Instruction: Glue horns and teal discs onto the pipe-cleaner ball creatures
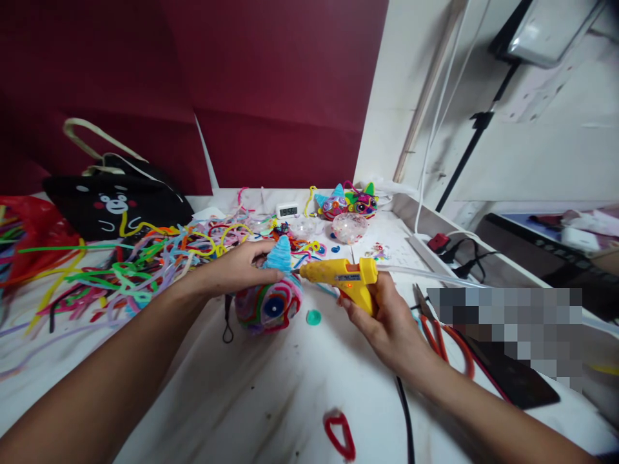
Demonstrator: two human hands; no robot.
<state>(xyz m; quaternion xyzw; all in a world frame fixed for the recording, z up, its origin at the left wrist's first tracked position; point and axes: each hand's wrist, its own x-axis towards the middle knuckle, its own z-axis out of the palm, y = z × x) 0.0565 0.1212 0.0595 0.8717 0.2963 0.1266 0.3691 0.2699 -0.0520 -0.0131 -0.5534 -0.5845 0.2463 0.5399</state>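
Note:
My left hand (242, 265) is closed on a light blue pipe-cleaner cone (280, 255), pressing it onto the top of a round multicoloured pipe-cleaner ball with a blue eye (269, 304) on the white table (271, 399). My right hand (387, 319) grips the handle of a yellow hot glue gun (345, 276). Its nozzle points left and touches the base of the cone. A clear glue stick juts from the gun's back.
A tangle of loose coloured pipe cleaners (126, 264) covers the left of the table, beside a black bear bag (116, 203). Finished cat-faced pieces (348, 201), a small clock (287, 210), red-handled pliers (447, 338) and a red pipe-cleaner loop (341, 435) lie around.

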